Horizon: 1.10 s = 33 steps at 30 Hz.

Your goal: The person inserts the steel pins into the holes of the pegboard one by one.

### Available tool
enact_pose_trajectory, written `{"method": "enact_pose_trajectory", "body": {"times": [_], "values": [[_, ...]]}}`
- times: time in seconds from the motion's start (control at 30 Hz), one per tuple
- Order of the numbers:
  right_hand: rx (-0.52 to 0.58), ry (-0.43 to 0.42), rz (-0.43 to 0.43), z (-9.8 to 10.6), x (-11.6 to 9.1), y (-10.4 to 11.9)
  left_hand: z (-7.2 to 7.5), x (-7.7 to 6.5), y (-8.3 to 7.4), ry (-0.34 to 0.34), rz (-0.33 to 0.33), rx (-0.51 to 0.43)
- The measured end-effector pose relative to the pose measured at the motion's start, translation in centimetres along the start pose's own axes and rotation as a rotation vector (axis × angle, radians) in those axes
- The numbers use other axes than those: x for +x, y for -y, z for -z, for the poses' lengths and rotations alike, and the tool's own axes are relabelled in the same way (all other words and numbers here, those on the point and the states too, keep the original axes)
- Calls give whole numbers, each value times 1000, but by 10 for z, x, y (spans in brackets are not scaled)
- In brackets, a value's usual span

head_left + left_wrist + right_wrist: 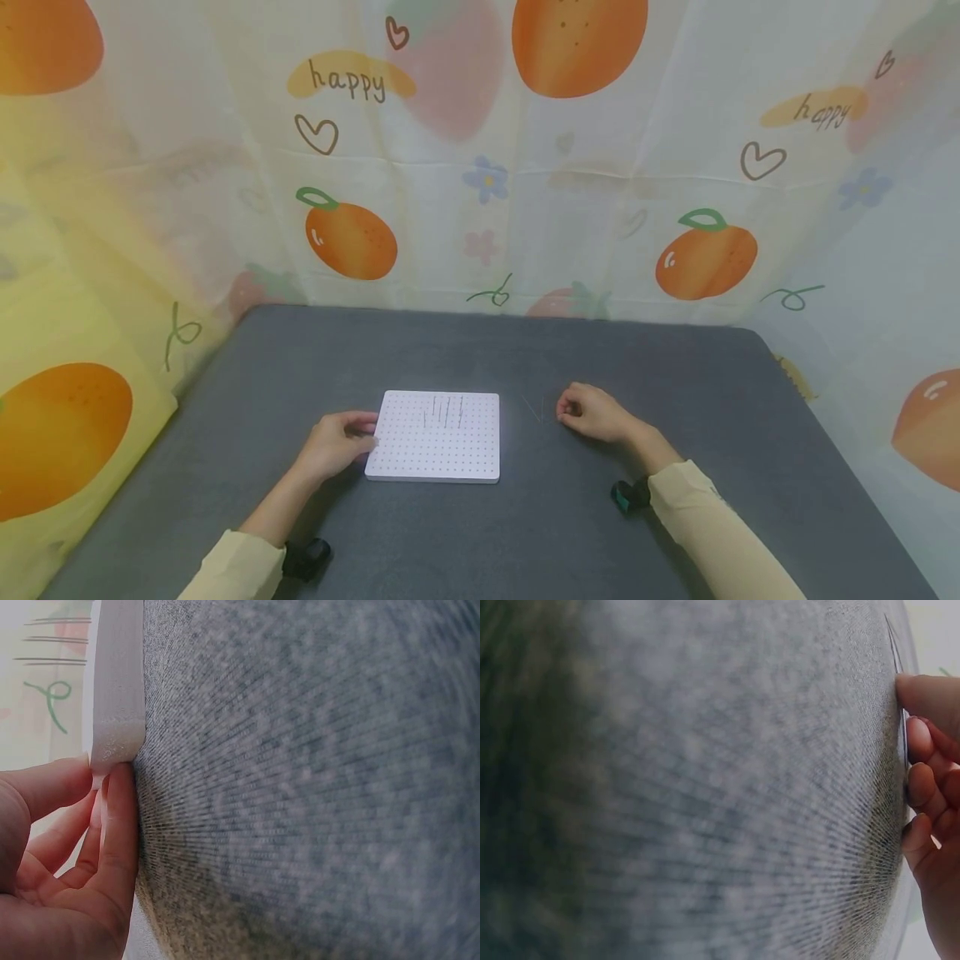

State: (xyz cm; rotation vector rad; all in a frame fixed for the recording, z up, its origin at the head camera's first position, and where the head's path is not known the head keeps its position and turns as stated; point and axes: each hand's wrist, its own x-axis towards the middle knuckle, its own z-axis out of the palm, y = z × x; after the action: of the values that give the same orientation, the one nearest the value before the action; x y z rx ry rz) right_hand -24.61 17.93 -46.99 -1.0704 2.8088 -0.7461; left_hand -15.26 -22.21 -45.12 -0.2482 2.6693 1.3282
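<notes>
A white pegboard (435, 454) with rows of small holes lies on the table, several thin dark needle-like pins (447, 412) standing in its far part. My left hand (333, 446) holds the board's left edge; in the left wrist view its thumb (52, 786) is at the top edge, fingers lower by the table. Right of the board, thin needle-like pins (542, 408) lie on the cloth. My right hand (596, 414) rests just beside them, fingers curled. In the right wrist view a thin line (905, 739) runs past its fingertips; I cannot tell whether they pinch it.
A dark grey cloth (450, 533) covers the table. Behind it hangs a pale curtain (420, 167) printed with oranges and hearts. Dark wrist bands (306, 560) sit by both cream sleeves (720, 525).
</notes>
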Motion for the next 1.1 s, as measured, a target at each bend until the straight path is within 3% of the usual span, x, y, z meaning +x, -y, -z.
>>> {"method": "enact_pose_trajectory", "body": {"times": [0.3,0.53,1.1], "values": [[-5,-33,7,-1,-1,0,0,-1,-1,5,20,-2],[26,-24,-30,0,-1,3,1,-2,-2,4,16,-4],[125,-97,-54,6,5,21,0,-2,-1,-4,5,4]]}}
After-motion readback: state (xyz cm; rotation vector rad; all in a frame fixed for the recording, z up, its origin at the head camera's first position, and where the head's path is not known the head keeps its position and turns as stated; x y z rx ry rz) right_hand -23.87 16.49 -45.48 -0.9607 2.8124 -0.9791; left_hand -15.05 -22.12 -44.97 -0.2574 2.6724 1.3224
